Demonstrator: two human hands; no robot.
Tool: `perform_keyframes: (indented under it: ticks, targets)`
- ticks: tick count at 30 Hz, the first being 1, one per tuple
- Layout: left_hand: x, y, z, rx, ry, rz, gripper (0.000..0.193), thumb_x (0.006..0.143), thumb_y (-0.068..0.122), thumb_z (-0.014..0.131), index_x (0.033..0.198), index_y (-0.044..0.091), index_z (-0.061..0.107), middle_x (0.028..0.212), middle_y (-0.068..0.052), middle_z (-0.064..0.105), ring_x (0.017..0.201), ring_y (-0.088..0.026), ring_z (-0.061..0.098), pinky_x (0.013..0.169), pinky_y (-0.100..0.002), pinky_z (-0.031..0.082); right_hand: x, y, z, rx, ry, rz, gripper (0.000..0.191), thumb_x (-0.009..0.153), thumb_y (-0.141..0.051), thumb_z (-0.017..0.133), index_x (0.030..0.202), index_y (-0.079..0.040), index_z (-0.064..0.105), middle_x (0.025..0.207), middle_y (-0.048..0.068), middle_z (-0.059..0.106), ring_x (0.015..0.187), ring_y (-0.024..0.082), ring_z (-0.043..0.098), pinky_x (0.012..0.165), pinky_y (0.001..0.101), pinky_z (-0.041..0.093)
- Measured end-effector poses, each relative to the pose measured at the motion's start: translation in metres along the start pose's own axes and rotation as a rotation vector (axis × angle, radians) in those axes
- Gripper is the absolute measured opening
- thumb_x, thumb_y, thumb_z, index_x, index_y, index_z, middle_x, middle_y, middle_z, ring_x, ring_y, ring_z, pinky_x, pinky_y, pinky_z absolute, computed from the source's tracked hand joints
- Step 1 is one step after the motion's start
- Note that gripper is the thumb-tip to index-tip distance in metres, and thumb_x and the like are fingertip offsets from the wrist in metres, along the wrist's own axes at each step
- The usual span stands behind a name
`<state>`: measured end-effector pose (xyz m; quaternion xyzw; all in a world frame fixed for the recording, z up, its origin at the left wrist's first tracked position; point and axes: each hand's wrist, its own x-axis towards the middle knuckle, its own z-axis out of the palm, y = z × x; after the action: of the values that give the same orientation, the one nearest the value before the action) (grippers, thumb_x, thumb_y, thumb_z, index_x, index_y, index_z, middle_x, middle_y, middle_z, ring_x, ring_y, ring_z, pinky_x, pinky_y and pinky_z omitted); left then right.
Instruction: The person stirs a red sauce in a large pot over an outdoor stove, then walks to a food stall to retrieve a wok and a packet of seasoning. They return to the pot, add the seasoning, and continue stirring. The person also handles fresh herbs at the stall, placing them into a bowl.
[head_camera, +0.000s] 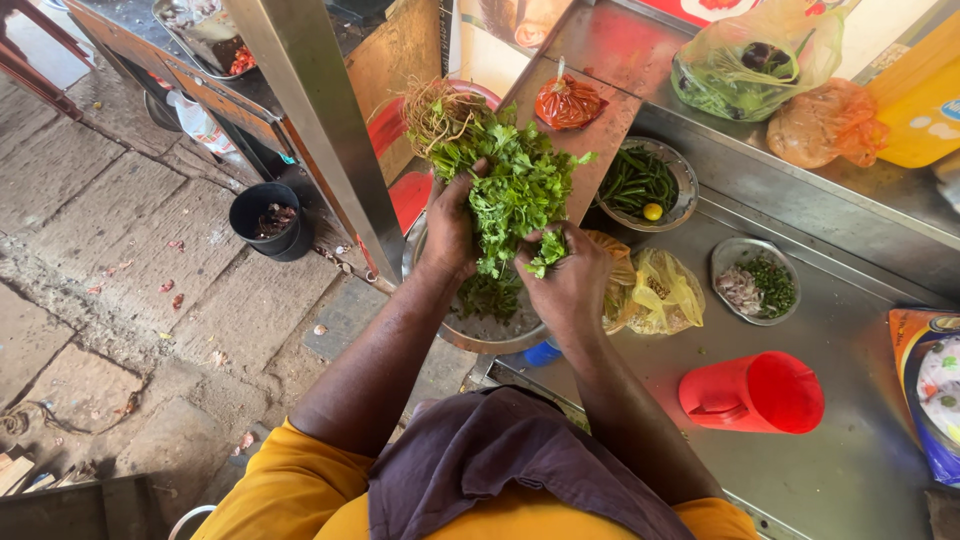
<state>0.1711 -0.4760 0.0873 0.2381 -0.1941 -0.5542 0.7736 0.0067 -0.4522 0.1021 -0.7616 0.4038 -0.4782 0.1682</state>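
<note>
My left hand (452, 228) grips a big bunch of green leafy herbs (512, 180) by its stems, with the pale roots (432, 112) sticking out at the top. My right hand (568, 285) is closed on a small tuft of leaves (547, 250) at the bunch's lower side. Both hands hover over a round steel bowl (470, 335) that holds some plucked green leaves (490, 297). The bowl sits at the left edge of a steel counter (850, 460).
On the counter lie a red jug (755, 392) on its side, a yellow plastic bag (655, 292), a steel dish of chopped greens and onion (757, 283) and a bowl of green chillies (645, 182). A black pot (268, 220) stands on the stone pavement at left.
</note>
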Motion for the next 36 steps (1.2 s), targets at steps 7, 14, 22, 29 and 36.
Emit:
perform_keyframes:
  ticks: [7,14,22,29,36]
  targets:
    - [0.001,-0.003,-0.003,0.018,-0.017,0.078,0.045,0.094,0.01,0.066,0.135,0.004,0.048,0.118,-0.014,0.064,0.107,-0.027,0.066,0.094,-0.045,0.058,-0.009,-0.004,-0.001,0.351,-0.139,0.12,0.014,0.089,-0.008,0.079,0.096,-0.003,0.068,0.085,0.004,0.073,0.071,0.009,0.069,0.064,0.0245,0.056]
    - [0.013,0.002,-0.013,0.032,0.012,0.01,0.048,0.092,0.021,0.067,0.132,-0.001,0.052,0.116,-0.019,0.065,0.103,-0.031,0.068,0.091,-0.049,0.06,-0.021,-0.004,-0.009,0.935,-0.278,0.545,0.012,0.088,-0.001,0.076,0.096,-0.003,0.068,0.074,0.0,0.062,0.053,0.003,0.05,0.044,0.0193,0.037]
    - [0.039,0.006,-0.033,-0.066,-0.04,-0.048,0.05,0.096,0.03,0.054,0.138,0.001,0.055,0.12,-0.018,0.068,0.104,-0.03,0.071,0.091,-0.047,0.06,-0.046,-0.002,-0.045,0.978,-0.221,0.429,0.02,0.083,0.007,0.076,0.093,-0.005,0.064,0.083,0.0,0.066,0.067,0.008,0.063,0.052,0.024,0.048]
    - [0.058,0.004,-0.043,-0.187,-0.161,-0.053,0.044,0.108,0.028,0.049,0.141,-0.001,0.051,0.124,-0.017,0.065,0.11,-0.031,0.068,0.099,-0.048,0.058,-0.067,0.008,-0.102,0.804,-0.501,0.182,0.015,0.085,0.003,0.076,0.096,-0.005,0.07,0.085,0.005,0.073,0.076,0.013,0.072,0.063,0.0259,0.058]
    - [0.067,0.005,-0.035,-0.101,-0.165,-0.166,0.054,0.097,0.033,0.048,0.144,0.007,0.047,0.122,-0.017,0.066,0.108,-0.033,0.069,0.097,-0.051,0.058,-0.074,0.016,-0.064,0.271,-0.828,-0.236,0.043,0.069,0.007,0.07,0.11,-0.004,0.079,0.098,0.016,0.078,0.082,0.025,0.076,0.071,0.0367,0.059]
